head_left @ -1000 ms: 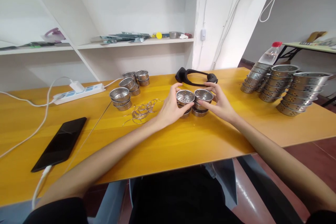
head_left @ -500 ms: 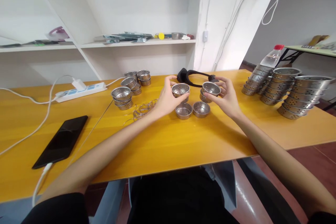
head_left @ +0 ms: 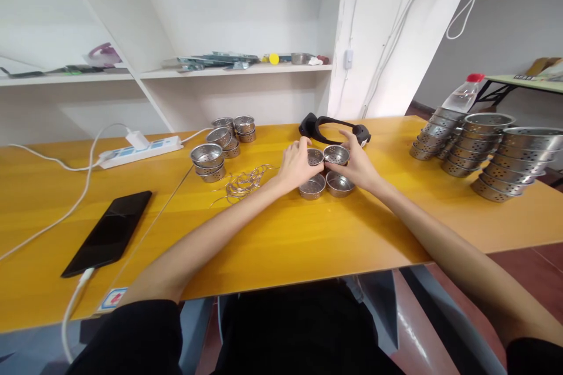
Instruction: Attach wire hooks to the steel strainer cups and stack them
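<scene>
My left hand [head_left: 295, 166] is closed round a small perforated metal cup [head_left: 315, 156], held low over the yellow table [head_left: 281, 234]. My right hand [head_left: 357, 165] grips a second perforated cup [head_left: 336, 154] right beside the first. The two held cups almost touch. Just in front of them two more small cups [head_left: 312, 186] [head_left: 340, 184] rest side by side on the table. A black headband-like device [head_left: 334, 127] lies just behind my hands.
Stacks of small cups [head_left: 207, 161] [head_left: 231, 132] and a tangle of thin wire rings [head_left: 244, 182] lie at the left. Tall stacks of larger strainers [head_left: 484, 146] stand at the right by a plastic bottle [head_left: 461, 94]. A black phone [head_left: 108, 232] on a cable and a white power strip [head_left: 139, 150] are at the far left.
A second ago both hands held stacked cups together. They lifted the top cups apart, leaving two on the table, then brought the held cups down and close together behind those two.
</scene>
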A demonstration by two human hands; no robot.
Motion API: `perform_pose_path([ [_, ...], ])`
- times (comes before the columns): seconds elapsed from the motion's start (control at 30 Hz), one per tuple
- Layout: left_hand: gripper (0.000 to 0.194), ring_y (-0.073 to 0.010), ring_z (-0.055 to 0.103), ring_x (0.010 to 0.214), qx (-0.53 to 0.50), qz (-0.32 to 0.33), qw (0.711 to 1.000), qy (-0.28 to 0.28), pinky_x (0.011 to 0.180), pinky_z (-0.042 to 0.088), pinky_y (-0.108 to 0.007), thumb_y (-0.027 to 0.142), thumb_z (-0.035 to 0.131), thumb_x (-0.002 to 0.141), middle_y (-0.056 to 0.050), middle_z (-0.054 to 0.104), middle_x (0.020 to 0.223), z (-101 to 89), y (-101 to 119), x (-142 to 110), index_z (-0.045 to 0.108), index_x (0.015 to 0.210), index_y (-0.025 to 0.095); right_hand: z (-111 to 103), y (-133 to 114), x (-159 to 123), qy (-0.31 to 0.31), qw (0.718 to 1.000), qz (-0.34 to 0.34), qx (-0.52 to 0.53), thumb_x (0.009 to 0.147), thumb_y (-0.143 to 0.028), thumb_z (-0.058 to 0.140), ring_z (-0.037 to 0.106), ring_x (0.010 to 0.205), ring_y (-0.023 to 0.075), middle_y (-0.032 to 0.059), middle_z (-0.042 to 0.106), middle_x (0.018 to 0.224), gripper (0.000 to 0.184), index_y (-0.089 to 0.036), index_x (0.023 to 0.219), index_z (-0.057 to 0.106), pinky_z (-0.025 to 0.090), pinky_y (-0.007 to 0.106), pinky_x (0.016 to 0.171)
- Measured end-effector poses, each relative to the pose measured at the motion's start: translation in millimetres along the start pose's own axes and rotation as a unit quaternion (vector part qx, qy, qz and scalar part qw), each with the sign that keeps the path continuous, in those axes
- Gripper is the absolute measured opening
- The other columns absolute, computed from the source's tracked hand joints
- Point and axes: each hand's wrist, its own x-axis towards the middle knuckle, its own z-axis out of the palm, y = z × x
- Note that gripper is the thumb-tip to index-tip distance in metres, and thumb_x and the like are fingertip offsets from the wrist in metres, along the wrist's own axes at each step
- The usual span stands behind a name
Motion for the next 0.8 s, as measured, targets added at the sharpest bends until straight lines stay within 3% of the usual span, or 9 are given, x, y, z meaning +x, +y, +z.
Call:
perform_pose_path([
  [0.13,0.052,-0.0355,0.066,0.117,0.008,0.017,1.000,-0.006,0.103,0.053,-0.048,0.032,0.077,0.087,-0.018,0.063,0.124,-4.8,5,-2,0.047,0.127,0.016,0,-3,-2,0.011,0.999,0.011,-0.035,0.082,-0.038,0.079,0.061,0.128,0.0413,0.0182,0.059,0.141,0.082,-0.024,0.152,0.037,0.053,0.063,0.105],
  [0.3,0.047,-0.0333,0.069,0.109,0.004,0.026,1.000,-0.008,0.099,0.055,-0.051,0.032,0.074,0.091,-0.015,0.058,0.131,-9.2,10,-3,0.045,0.126,0.020,0,-3,1,0.031,0.999,0.003,-0.025,0.080,-0.037,0.080,0.063,0.125,0.0388,0.0173,0.059,0.143,0.082,-0.025,0.149,0.038,0.055,0.060,0.102],
  [0.43,0.051,-0.0340,0.067,0.117,-0.060,0.014,0.997,0.039,0.102,0.053,-0.052,0.036,0.076,0.091,-0.015,0.063,0.129,-18.3,4,10,0.043,0.127,0.023,-8,-1,9,0.086,0.996,-0.021,-0.013,0.083,-0.040,0.079,0.062,0.126,0.0360,0.0180,0.059,0.145,0.073,-0.022,0.144,0.045,0.052,0.058,0.108],
  [0.5,0.051,-0.0329,0.067,0.117,-0.100,-0.018,0.993,0.056,0.103,0.052,-0.051,0.036,0.078,0.089,-0.013,0.067,0.122,-24.2,-4,20,0.044,0.124,0.024,-12,3,15,0.098,0.995,-0.002,0.000,0.083,-0.043,0.079,0.064,0.123,0.0355,0.0178,0.063,0.140,0.067,-0.021,0.139,0.050,0.052,0.057,0.107],
  [0.67,0.043,-0.0277,0.066,0.112,-0.159,-0.107,0.981,0.037,0.100,0.051,-0.045,0.024,0.076,0.083,-0.010,0.069,0.117,-19.1,-27,36,0.045,0.113,0.025,-11,14,29,0.015,0.992,0.112,0.049,0.079,-0.043,0.083,0.073,0.104,0.0341,0.0146,0.076,0.114,0.047,-0.018,0.116,0.067,0.057,0.057,0.099],
  [0.8,0.044,-0.0273,0.064,0.114,-0.156,-0.143,0.977,0.021,0.098,0.050,-0.043,0.023,0.077,0.079,-0.010,0.066,0.122,0.6,-34,45,0.046,0.110,0.024,-1,17,41,0.000,0.992,0.116,0.055,0.079,-0.040,0.085,0.074,0.099,0.0324,0.0110,0.079,0.103,0.032,-0.019,0.101,0.074,0.059,0.056,0.098],
])
